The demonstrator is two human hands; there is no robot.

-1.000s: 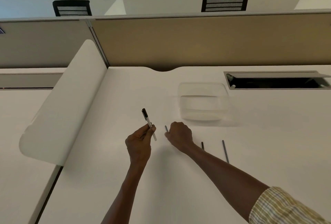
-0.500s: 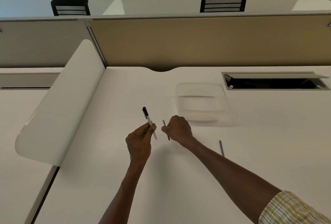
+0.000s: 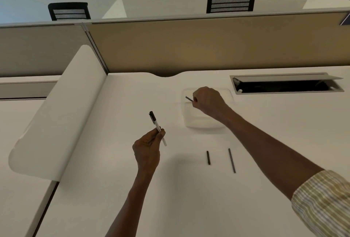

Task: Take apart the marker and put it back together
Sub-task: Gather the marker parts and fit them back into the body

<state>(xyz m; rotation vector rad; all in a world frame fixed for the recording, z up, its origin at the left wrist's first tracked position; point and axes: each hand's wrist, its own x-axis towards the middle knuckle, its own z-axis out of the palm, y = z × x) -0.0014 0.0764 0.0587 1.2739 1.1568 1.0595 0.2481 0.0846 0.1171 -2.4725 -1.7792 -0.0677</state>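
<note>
White marker barrel (image 3: 158, 128), pinched in the left hand (image 3: 147, 148), slants far-left; the right hand (image 3: 207, 102) pinches a thin rod (image 3: 189, 98) far-right of it.

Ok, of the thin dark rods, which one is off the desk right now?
The one pinched in the right hand, the rod held above the clear tray. The short rod and the long rod both lie flat on the desk.

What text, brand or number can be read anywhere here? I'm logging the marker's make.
None can be read. The marker in the left hand shows no legible print on its white barrel; any marking is too small to tell. The clear tray and the desk bear no text.
</note>
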